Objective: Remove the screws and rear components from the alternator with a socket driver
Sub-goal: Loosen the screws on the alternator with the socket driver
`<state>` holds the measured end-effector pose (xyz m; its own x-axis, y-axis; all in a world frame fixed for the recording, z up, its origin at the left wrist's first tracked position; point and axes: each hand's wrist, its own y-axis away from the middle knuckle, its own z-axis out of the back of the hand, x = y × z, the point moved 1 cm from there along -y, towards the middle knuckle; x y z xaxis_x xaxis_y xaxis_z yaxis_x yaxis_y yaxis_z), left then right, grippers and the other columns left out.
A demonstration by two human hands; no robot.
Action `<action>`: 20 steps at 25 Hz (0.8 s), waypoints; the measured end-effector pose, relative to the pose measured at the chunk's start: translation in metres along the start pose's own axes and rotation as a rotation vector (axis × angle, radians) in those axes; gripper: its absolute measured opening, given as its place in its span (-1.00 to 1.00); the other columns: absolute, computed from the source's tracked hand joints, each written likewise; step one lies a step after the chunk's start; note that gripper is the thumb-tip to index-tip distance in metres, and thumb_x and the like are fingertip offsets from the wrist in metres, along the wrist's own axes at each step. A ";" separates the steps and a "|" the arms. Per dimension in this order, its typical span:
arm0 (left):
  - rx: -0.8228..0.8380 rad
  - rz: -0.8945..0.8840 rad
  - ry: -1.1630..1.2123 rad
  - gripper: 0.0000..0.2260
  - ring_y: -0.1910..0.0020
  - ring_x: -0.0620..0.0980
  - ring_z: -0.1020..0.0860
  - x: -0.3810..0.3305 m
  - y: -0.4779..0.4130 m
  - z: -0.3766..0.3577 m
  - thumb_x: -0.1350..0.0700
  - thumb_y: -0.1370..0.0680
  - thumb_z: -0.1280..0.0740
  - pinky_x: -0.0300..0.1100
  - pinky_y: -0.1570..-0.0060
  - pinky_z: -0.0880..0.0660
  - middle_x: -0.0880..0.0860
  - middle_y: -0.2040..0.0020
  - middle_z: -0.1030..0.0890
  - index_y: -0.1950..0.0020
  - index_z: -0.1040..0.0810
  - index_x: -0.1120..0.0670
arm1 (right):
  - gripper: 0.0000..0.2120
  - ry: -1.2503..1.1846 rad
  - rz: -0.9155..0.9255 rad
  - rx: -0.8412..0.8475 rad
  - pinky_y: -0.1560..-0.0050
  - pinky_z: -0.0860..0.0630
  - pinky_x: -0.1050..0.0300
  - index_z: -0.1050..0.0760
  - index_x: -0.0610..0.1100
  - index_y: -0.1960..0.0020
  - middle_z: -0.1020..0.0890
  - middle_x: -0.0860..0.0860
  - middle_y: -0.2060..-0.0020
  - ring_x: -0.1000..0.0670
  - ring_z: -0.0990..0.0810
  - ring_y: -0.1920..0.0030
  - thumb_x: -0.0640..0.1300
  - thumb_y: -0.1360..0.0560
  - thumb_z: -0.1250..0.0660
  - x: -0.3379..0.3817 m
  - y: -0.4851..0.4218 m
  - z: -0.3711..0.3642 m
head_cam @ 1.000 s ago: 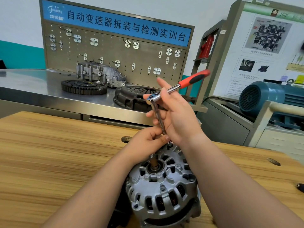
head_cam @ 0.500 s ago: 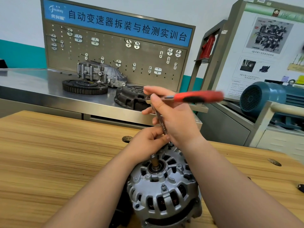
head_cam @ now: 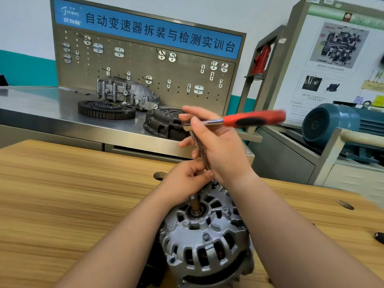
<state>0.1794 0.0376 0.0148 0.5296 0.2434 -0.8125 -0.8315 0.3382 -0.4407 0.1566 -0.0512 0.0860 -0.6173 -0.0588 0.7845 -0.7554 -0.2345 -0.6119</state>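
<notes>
A silver alternator (head_cam: pixel 205 238) stands on the wooden table (head_cam: pixel 72 194), shaft end up, near the bottom middle. A socket driver with a red handle (head_cam: pixel 252 119) and a long steel extension stands on a screw at the alternator's far edge. My right hand (head_cam: pixel 216 146) holds the driver's head and the top of the extension, its fingers curled around them; the handle sticks out to the right. My left hand (head_cam: pixel 185 179) pinches the lower end of the extension just above the alternator. The socket tip and the screw are mostly hidden by my hands.
Behind the table runs a steel bench (head_cam: pixel 41 109) with a toothed flywheel (head_cam: pixel 106 110), a cast housing (head_cam: pixel 126 93), a dark clutch cover (head_cam: pixel 164 121) and a pegboard (head_cam: pixel 145 65). A blue motor (head_cam: pixel 332 123) sits at the right. A small dark object (head_cam: pixel 379 236) lies at the table's right edge.
The red handle has swung clockwise from pointing up-right to level, pointing right. My right hand turned with it. My left hand and the alternator stayed put.
</notes>
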 end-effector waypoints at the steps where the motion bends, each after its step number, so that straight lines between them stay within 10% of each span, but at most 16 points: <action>1: -0.006 0.000 0.000 -0.86 0.30 0.11 -0.43 0.000 -0.001 0.000 0.20 -0.56 -0.29 0.05 0.22 -0.40 0.44 0.18 -0.53 0.17 -0.57 0.21 | -0.78 0.084 0.059 0.009 0.42 -0.38 0.21 -0.58 0.13 -0.06 -0.66 0.14 0.07 0.08 -0.64 0.26 -0.16 -0.59 -0.25 0.001 0.001 -0.001; 8: 0.018 0.006 0.004 -0.83 0.36 0.02 -0.38 0.000 0.001 0.000 0.11 -0.56 -0.29 -0.12 0.30 -0.30 0.26 0.29 -0.50 0.16 -0.58 0.15 | -0.79 -0.151 -0.189 -0.077 0.48 -0.27 0.18 -0.52 0.04 -0.13 -0.70 -0.02 -0.01 0.03 -0.59 0.45 -0.03 -0.65 -0.11 0.001 -0.003 0.000; 13: -0.011 0.007 0.013 -0.86 0.33 0.03 -0.41 0.000 -0.001 -0.001 0.18 -0.55 -0.30 -0.02 0.26 -0.36 0.41 0.23 -0.53 0.19 -0.57 0.17 | -0.75 0.112 0.068 0.031 0.40 -0.41 0.32 -0.57 0.08 -0.05 -0.63 -0.01 0.14 0.20 -0.59 0.32 -0.26 -0.57 -0.29 0.003 0.002 -0.002; 20: 0.022 -0.001 0.012 -0.75 0.34 -0.02 -0.39 0.001 0.001 0.000 0.07 -0.56 -0.31 -0.14 0.28 -0.29 0.30 0.31 -0.51 0.18 -0.56 0.24 | -0.78 -0.196 -0.275 -0.062 0.45 -0.30 0.21 -0.57 0.00 -0.06 -0.71 -0.06 0.04 0.04 -0.60 0.43 -0.03 -0.65 -0.14 0.001 -0.004 0.000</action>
<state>0.1791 0.0383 0.0136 0.5284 0.2323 -0.8166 -0.8269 0.3586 -0.4331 0.1589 -0.0508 0.0895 -0.3386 -0.1887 0.9218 -0.9035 -0.2084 -0.3745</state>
